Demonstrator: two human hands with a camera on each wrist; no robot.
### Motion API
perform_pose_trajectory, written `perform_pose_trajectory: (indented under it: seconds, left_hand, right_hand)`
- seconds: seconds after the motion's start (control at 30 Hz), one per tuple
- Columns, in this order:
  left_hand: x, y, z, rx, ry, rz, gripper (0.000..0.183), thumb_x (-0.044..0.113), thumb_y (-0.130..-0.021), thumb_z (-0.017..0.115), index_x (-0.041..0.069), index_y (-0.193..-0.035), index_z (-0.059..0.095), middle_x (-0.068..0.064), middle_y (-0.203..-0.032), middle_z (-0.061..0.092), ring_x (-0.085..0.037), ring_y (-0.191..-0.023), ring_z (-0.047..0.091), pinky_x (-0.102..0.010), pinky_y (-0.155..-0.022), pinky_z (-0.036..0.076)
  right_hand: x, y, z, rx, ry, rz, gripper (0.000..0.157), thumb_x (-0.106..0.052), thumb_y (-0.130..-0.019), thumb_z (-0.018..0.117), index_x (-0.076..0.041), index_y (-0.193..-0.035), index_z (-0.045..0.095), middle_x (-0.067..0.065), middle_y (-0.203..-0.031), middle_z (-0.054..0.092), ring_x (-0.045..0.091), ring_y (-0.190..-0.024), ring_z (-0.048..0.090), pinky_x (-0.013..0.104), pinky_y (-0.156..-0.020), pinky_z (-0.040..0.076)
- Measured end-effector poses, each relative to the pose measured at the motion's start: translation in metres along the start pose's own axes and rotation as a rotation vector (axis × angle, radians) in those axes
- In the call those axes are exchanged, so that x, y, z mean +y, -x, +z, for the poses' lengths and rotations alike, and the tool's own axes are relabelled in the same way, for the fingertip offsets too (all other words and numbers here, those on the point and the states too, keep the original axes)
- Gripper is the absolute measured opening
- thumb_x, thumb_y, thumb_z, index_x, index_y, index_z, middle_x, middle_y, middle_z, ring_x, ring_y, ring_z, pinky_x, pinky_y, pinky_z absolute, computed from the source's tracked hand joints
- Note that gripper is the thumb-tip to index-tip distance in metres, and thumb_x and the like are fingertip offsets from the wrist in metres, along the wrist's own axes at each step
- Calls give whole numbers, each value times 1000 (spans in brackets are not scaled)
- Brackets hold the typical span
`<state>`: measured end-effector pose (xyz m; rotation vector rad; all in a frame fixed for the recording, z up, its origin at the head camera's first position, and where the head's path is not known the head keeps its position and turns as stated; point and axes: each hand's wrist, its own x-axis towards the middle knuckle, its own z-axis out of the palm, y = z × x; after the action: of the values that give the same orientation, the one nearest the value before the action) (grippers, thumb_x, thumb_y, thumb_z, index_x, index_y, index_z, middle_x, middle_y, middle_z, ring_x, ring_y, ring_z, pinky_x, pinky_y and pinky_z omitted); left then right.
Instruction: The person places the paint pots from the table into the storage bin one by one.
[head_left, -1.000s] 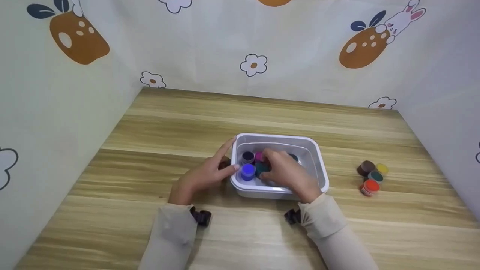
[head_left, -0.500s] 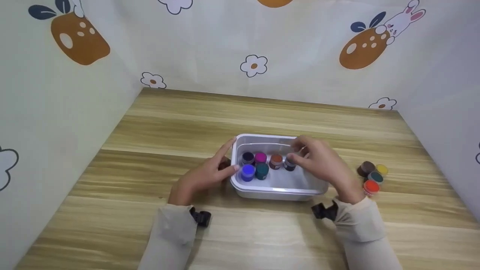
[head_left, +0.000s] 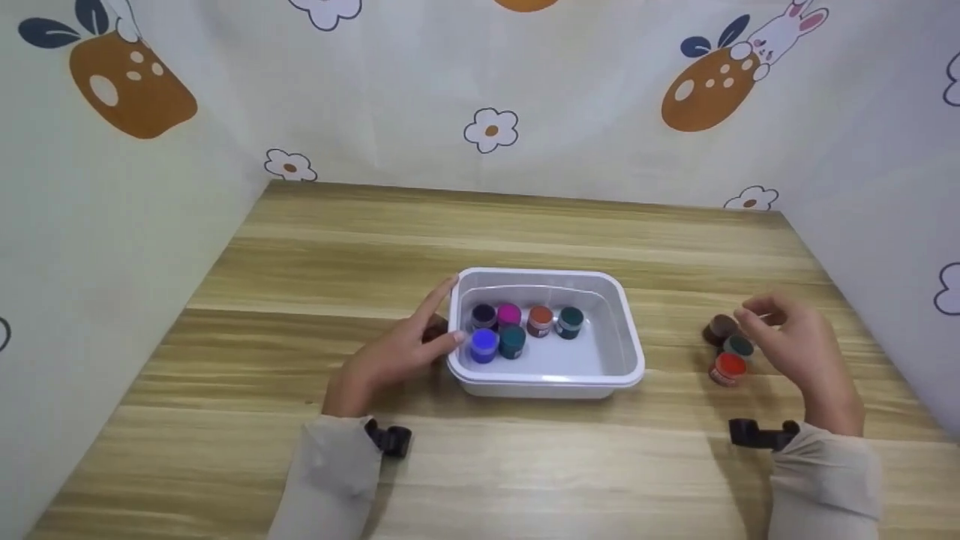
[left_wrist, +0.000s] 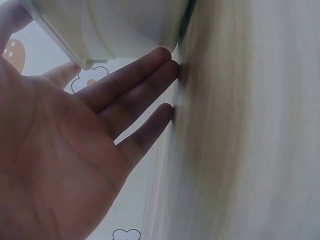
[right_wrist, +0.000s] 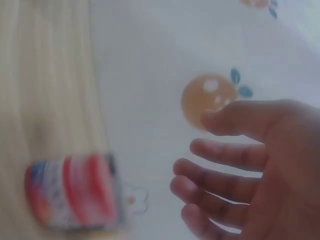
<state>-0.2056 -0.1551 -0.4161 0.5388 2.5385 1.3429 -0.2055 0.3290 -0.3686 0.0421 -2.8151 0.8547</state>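
Observation:
A white plastic tub (head_left: 551, 381) stands on the wooden table. Several small paint pots lie inside, among them a blue pot (head_left: 484, 345), a magenta pot (head_left: 508, 315), an orange-brown pot (head_left: 540, 321) and a dark green pot (head_left: 570, 322). My left hand (head_left: 394, 360) rests against the tub's left side, thumb and index finger at its rim; its other fingers extend loosely below the rim in the left wrist view. Over the loose pots to the right hovers my right hand (head_left: 802, 352), fingers loosely bent, holding nothing in the right wrist view.
Right of the tub sit a dark brown pot (head_left: 721, 330), a green-topped pot (head_left: 739, 347) and a red pot (head_left: 728, 369), close together. A yellow pot is hidden by the right hand in the head view. Patterned cloth walls (head_left: 405, 97) enclose the table.
My right hand has come out of the tub, leaving the dark green pot there, and moved right to the loose pots. My left hand keeps its place. The head view has shifted slightly.

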Motion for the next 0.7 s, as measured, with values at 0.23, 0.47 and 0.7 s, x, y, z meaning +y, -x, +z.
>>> perform_pose_trajectory:
  seconds: [0.23, 0.47, 0.7]
  left_hand:
    - [-1, -1, -1, -11, 6, 5, 81, 47, -97, 56, 39, -159, 5, -15, -154, 38, -35, -132, 46, -60, -110, 33]
    - [-1, 0, -1, -9, 6, 7, 80, 46, -98, 56, 39, -159, 5, -16, -148, 44, -32, -128, 49, -59, -110, 34]
    - [-1, -1, 0, -11, 4, 19, 80, 46, -98, 56, 37, -159, 5, -17, -148, 44, -33, -128, 49, -59, -110, 34]
  right_hand:
    - [35, -1, 5, -35, -81, 124, 50, -30, -98, 60, 9, -128, 55, 31, -128, 56, 46, -115, 53, 12, -64, 44]
    - [45, -3, 9, -57, -124, 144, 53, -28, -98, 60, 8, -135, 51, 32, -135, 51, 48, -121, 50, 9, -67, 41]
    - [58, -3, 14, -70, -175, 159, 53, -28, -100, 56, 9, -138, 49, 34, -134, 52, 48, -121, 51, 5, -70, 41]
